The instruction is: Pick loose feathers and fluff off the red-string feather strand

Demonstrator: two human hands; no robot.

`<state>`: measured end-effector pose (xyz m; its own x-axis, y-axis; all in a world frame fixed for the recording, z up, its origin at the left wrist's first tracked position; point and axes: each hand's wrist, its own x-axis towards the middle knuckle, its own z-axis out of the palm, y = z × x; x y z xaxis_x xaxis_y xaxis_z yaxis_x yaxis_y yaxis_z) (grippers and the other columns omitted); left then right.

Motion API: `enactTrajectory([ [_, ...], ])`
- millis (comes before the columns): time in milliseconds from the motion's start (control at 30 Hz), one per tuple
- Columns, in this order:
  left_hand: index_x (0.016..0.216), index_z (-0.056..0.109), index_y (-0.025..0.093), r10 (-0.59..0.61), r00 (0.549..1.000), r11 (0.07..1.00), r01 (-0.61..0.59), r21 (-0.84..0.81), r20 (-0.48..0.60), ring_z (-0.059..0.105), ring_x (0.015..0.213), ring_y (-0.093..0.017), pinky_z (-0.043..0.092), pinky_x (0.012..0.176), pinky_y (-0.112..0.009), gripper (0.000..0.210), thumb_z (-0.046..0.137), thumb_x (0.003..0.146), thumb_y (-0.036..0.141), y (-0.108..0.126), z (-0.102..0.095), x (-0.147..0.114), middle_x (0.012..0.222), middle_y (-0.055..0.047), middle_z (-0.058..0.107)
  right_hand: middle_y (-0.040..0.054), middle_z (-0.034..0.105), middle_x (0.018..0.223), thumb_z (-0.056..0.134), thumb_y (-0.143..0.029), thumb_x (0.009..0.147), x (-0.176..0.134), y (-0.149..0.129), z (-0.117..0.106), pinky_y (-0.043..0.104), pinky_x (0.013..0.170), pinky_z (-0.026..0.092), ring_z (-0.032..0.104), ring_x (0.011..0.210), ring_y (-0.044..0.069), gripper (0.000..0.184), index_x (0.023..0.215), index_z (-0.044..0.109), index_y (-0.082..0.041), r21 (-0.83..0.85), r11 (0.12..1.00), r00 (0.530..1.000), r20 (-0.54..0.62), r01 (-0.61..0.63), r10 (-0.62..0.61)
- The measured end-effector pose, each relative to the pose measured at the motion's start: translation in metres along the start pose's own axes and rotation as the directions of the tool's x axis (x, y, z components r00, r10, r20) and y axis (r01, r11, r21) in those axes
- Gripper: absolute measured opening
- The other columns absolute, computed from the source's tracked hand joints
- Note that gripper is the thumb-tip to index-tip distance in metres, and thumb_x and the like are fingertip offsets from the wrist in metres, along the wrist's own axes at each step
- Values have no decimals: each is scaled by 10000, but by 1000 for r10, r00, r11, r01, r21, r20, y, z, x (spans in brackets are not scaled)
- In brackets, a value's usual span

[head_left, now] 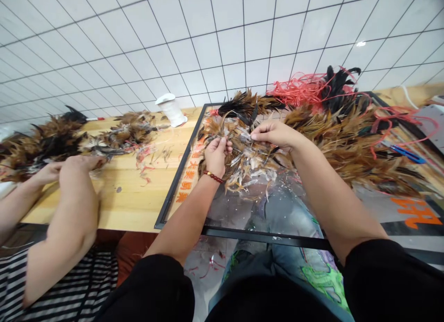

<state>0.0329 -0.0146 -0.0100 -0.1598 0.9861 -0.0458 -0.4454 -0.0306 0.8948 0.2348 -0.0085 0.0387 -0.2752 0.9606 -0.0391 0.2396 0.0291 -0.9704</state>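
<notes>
Over a loose pile of brown and white feathers (255, 162), my left hand (215, 156) is closed in a pinch, with a beaded bracelet at its wrist. Brown feathers show at its fingertips. To its right, my right hand (272, 133) has thumb and index finger pressed together on pale, fluffy feathers. A dark feather stands up just behind those fingers. Exactly how many feathers each hand grips is hidden by the pile. The feathers lie on a glass-topped, black-framed panel (239, 234).
A long heap of brown feathers (347, 151) covers the panel's right side, with blue scissors (407, 154) on it. Behind lie tangled pink ties (298, 88) and black feathers (342, 88). A white spool (171, 109) stands on the wooden table (138, 199). At left, a co-worker's hands (65, 169) handle feathers.
</notes>
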Motion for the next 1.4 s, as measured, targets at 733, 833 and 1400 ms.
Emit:
enactTrajectory([
  [733,752,663,162,-140,949,954,205,-218,281,359,439,3,296,398,-138,151,650,900,135,18,0,-6,792,9,690,-6,683,725,686,-190,752,4,-4,39,256,674,426,558,665,119,56,790,718,-163,-311,933,983,61,184,-173],
  [833,751,667,159,-154,941,955,221,-200,302,368,438,2,300,400,-142,143,656,891,129,18,1,-8,804,4,704,-33,633,654,731,-168,697,5,-3,48,240,642,408,519,622,93,58,694,675,-153,-127,973,977,117,191,-176],
  [1400,808,659,115,-285,943,959,281,46,174,670,606,-85,497,602,-188,87,660,893,137,13,6,-14,710,-41,730,-65,559,516,862,-199,622,5,-4,55,188,434,289,396,444,34,246,682,629,-150,416,908,978,-204,42,48],
])
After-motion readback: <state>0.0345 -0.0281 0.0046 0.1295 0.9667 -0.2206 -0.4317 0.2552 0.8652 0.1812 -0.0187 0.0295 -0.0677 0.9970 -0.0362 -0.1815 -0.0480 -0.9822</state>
